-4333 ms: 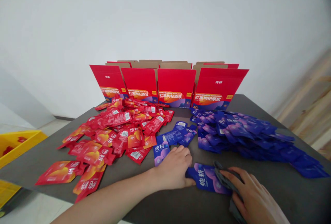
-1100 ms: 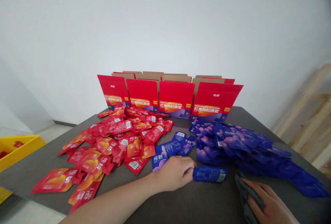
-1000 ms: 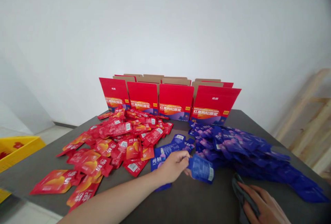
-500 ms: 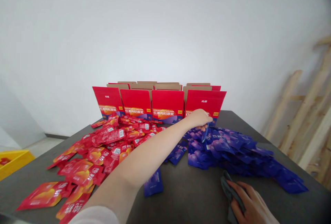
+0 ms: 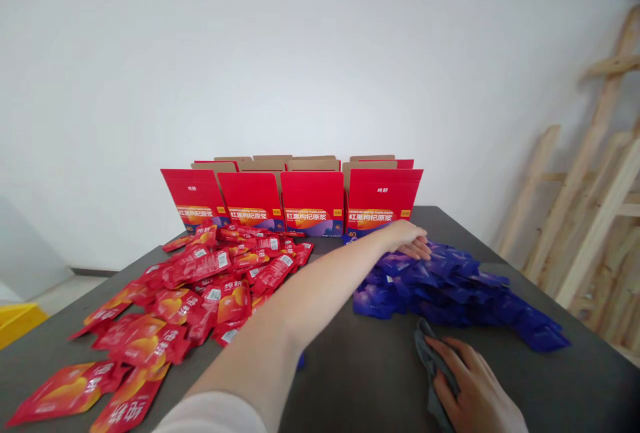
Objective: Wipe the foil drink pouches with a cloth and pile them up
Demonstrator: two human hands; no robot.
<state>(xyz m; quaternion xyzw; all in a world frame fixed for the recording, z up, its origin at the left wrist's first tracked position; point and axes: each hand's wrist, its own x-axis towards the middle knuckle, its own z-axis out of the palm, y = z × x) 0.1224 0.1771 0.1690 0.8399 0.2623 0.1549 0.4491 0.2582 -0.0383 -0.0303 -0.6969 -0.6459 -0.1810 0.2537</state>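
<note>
Two hands show in your head view, and the change is in your left hand (image 5: 413, 242). Half a second ago it pinched a blue pouch above the blue pouches (image 5: 445, 286); now its fingers are stretched out and slightly apart, palm down, and no pouch shows in their grip. Most likely you have just let that pouch go onto the heap, so for the work in hand one more seems to be laid there, though you can't pick it out among the others. Whether your fingertips touch the heap you cannot tell.

Your right hand (image 5: 470, 386) has its fingers closed around a dark grey cloth (image 5: 433, 372), low over the worktop (image 5: 350, 380), just in front of the blue heap. It has stayed near that spot, cloth in grip.

Your left forearm now crosses the middle, hiding most of the gap between the heaps. Only a corner of a loose blue pouch (image 5: 301, 362) peeks out beside it, so how many lie there you cannot judge. The red pouches (image 5: 200, 286) look unchanged on the left, and the red boxes (image 5: 313, 200) stand in a row behind, flaps up.
</note>
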